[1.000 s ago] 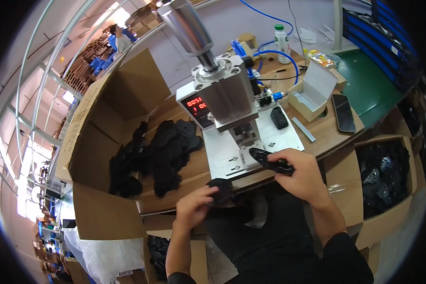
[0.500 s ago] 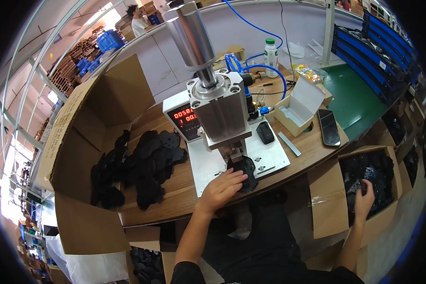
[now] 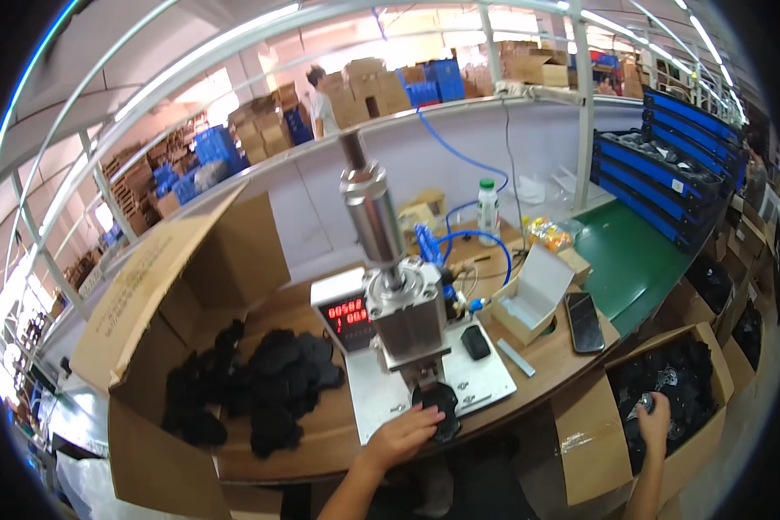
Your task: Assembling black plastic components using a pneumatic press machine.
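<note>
While the left hand (image 3: 405, 438) lies on a black disc (image 3: 443, 407) beneath the press (image 3: 407, 325), the right hand (image 3: 656, 420) pinches a small shiny piece (image 3: 646, 402) over the carton (image 3: 581, 446).
Left fingers extended, close together. Step, as judged: positioning the disc; next move likely calls for clear fingertips. Press metal smooth, cylindrical; base plate (image 3: 485, 390) pale, flat; heaped parts (image 3: 286, 381) matte, thin, round-lobed.

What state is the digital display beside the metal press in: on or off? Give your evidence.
On: red digits glow on the dark face of the display, beside the press.
</note>
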A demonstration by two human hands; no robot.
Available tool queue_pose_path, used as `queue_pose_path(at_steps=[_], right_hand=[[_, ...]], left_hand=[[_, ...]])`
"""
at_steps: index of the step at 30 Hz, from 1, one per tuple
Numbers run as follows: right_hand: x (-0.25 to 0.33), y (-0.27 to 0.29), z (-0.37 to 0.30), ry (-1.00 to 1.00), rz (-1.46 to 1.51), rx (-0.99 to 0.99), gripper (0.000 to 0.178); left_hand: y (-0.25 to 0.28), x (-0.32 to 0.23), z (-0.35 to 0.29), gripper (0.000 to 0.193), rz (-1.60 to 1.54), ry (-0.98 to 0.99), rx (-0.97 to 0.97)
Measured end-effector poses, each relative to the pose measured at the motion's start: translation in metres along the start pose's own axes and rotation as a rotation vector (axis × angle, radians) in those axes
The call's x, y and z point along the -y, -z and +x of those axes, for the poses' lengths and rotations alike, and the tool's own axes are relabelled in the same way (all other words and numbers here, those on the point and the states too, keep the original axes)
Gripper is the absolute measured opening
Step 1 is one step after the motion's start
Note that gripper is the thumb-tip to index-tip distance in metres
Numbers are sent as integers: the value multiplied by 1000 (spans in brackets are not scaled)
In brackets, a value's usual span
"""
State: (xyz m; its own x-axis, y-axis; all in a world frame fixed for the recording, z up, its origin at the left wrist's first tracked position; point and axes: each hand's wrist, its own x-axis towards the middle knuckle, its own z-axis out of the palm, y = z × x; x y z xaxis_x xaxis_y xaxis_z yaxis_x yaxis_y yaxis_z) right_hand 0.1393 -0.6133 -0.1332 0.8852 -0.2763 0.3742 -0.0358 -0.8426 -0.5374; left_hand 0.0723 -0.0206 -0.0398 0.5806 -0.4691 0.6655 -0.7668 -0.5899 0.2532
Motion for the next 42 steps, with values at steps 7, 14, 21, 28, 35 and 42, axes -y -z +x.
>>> queue_pose_path(at_steps=[7, 14, 21, 28, 35, 42], right_hand=[[304, -8, -31, 924, 592, 508, 42], [367, -44, -46, 1176, 341, 679, 51], [382, -57, -59, 1180, 217, 520, 43], [398, -49, -61, 1259, 94, 432, 29], [396, -55, -60, 1285, 17, 450, 32], [393, -54, -58, 1276, 3, 523, 33]], left_hand=[[2, -10, 10, 28, 22, 68, -20], [0, -7, 10, 29, 95, 74, -49], [2, -7, 10, 29, 63, 91, -35], [3, -1, 5, 32, 68, 89, -23], [52, -27, -1, 34, 159, 134, 30], [141, -17, -124, 30, 781, 700, -317]])
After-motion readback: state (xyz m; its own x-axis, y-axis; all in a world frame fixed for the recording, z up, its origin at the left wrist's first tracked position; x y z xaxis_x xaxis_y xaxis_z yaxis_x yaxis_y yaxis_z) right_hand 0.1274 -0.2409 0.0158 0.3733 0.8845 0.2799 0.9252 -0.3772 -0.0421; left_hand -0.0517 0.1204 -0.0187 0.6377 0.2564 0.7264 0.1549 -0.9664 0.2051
